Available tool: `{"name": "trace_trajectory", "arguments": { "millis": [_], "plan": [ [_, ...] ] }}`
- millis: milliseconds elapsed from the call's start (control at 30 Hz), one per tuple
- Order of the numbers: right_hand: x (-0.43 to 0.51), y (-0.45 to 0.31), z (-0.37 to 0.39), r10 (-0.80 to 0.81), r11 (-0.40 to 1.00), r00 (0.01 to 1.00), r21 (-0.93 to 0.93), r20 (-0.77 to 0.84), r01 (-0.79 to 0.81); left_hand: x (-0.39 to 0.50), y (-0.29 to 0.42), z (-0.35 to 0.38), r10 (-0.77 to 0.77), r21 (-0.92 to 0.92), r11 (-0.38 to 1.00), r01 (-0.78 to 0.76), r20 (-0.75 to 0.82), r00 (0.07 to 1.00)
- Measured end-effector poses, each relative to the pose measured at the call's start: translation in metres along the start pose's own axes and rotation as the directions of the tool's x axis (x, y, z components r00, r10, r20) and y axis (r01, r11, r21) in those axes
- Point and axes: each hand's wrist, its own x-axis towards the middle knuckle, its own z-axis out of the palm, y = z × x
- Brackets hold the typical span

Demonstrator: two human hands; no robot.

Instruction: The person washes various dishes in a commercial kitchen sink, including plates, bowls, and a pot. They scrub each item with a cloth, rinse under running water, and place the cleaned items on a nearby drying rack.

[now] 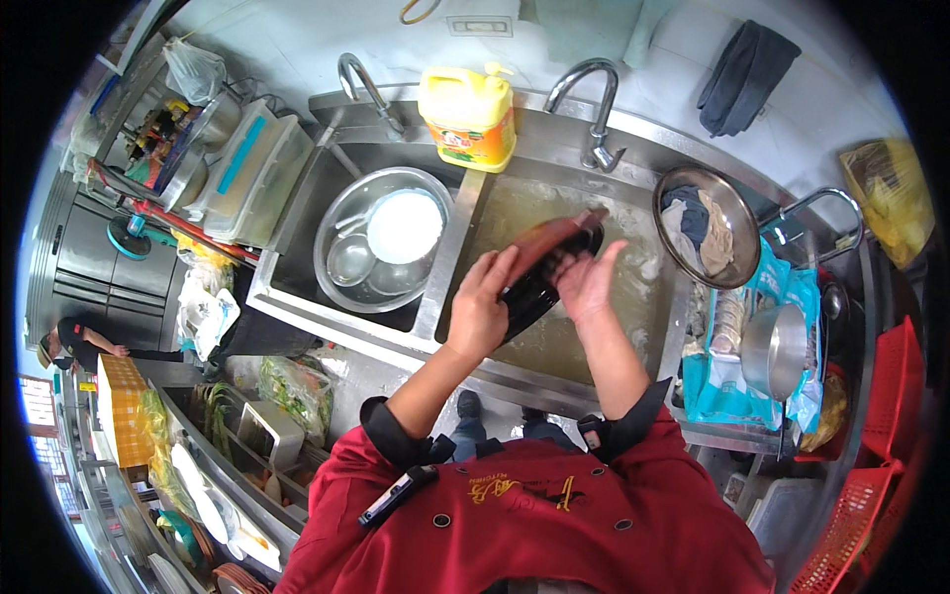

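My left hand [482,301] grips the edge of a dish [545,249], red on one side and glossy black on the other. The dish is tilted steeply above the right basin of a stainless-steel sink [454,245], and a small tab juts from its far end. Beside its black side is my right hand [590,286], thumb spread and palm turned up. Its fingertips are blurred against the black surface, so contact is unclear. Cloudy water [631,297] with patches of foam lies below both hands.
In the left basin sits a metal bowl [326,260] with a white bowl [406,226] inside. A yellow detergent jug [467,119] stands between two faucets. To the right are a metal bowl of cloths [694,223], a steel pot [775,353] and red plastic baskets [894,386]. Another person [85,341] is far left.
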Motion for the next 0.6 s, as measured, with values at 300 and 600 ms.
{"name": "trace_trajectory", "arguments": {
  "millis": [300, 600],
  "plan": [
    [-0.052, -0.039, -0.002, -0.182, 0.958, 0.981, -0.235, -0.068, 0.162, -0.053, 0.023, 0.071, 0.118, 0.031, 0.992, -0.119, 0.044, 0.992],
    [-0.094, -0.034, 0.004, -0.07, 0.823, 0.966, -0.533, 0.248, 0.196, -0.023, 0.035, 0.039, -0.002, -0.371, 0.921, 0.115, 0.293, 0.956]
  ]
}}
